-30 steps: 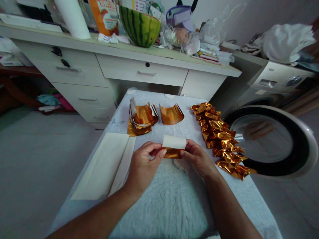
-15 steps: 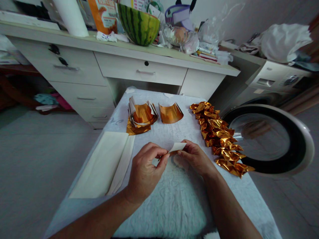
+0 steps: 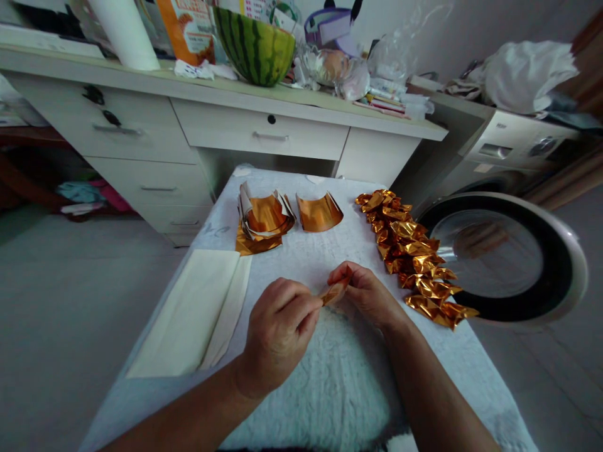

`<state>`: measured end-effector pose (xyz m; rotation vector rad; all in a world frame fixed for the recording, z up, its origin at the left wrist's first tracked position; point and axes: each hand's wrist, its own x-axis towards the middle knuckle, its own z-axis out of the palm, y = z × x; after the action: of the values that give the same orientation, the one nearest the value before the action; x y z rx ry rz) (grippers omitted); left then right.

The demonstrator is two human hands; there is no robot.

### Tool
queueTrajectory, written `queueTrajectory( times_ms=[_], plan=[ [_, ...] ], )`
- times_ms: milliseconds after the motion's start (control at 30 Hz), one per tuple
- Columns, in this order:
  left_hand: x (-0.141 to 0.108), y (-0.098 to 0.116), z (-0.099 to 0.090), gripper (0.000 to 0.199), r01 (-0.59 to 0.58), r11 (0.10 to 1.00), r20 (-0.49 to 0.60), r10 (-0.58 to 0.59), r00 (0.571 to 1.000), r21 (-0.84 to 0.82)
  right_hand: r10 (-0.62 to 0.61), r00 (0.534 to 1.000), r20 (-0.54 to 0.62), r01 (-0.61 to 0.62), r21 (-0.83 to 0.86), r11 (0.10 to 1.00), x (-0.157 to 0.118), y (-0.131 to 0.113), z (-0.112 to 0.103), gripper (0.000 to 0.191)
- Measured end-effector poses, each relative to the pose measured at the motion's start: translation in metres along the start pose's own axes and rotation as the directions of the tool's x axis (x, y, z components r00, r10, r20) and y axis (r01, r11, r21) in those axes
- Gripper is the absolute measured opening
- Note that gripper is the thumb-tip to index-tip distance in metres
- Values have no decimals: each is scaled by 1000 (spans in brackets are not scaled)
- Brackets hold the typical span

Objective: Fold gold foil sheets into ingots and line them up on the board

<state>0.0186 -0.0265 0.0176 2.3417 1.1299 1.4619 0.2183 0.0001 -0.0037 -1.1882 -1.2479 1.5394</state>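
Note:
A small folded piece of gold foil paper (image 3: 335, 291) spans the gap between my hands above the cloth-covered table (image 3: 287, 395). My left hand (image 3: 281, 333) is closed, pinching its left end. At the other end, the fingers of my right hand (image 3: 365, 294) grip it. Beyond them lies a curved sheet of gold foil paper (image 3: 320, 213), with a curled stack of foil sheets (image 3: 266, 215) to its left. A row of folded gold foil pieces (image 3: 407, 242) runs down the table's right side.
Pale folded paper sheets (image 3: 186, 311) lie along the table's left side. Behind stands a white desk (image 3: 264, 129) with drawers, bearing a cut watermelon (image 3: 254, 47) and a paper roll (image 3: 125, 34). The open round door (image 3: 560, 263) of a washing machine (image 3: 509, 141) is at the right.
The paper between my hands has turned, so its gold side shows where its white side did. My left fingers have closed tighter. The view has shifted slightly.

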Motion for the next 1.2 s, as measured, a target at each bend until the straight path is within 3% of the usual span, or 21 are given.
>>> queueTrajectory(
  times_ms=[200, 367, 433, 533, 600, 800, 900, 1033, 1200],
  plan=[
    [-1, 1, -1, 15, 6, 1000, 8, -6, 1000, -31, 5, 1000, -6, -5, -35, 999, -1, 1, -1, 19],
    [2, -2, -5, 6, 203, 960, 60, -195, 979, -191, 20, 999, 40, -21, 32, 999, 0, 1, -2, 27],
    [3, -6, -4, 8, 335, 902, 90, -323, 942, -272, 5, 998, 67, -9, 64, 998, 1, -1, -3, 31],
    [5, -14, -1, 12, 548, 752, 156, -531, 833, -366, -14, 996, 85, 5, 104, 995, 0, -5, -3, 34],
    [7, -21, 2, 14, 627, 673, 176, -614, 769, -392, -14, 997, 78, 4, 129, 992, -2, -7, -3, 36],
    [8, -35, 10, 16, 669, 635, 148, -673, 725, -386, 0, 1000, -15, 1, 88, 996, -4, -7, -1, 46],
    [7, -38, 11, 14, 656, 702, 152, -642, 752, -278, -13, 999, -53, 13, -17, 1000, -2, -2, 1, 44],
    [7, -43, 12, 7, 565, 822, 198, -543, 816, -71, -69, 995, -74, 50, -230, 972, 0, 6, 4, 22],
    [3, -45, 14, 15, 313, 925, 196, -355, 914, 216, -94, 992, -80, 57, -376, 925, 2, 9, 6, 6]
  ],
)
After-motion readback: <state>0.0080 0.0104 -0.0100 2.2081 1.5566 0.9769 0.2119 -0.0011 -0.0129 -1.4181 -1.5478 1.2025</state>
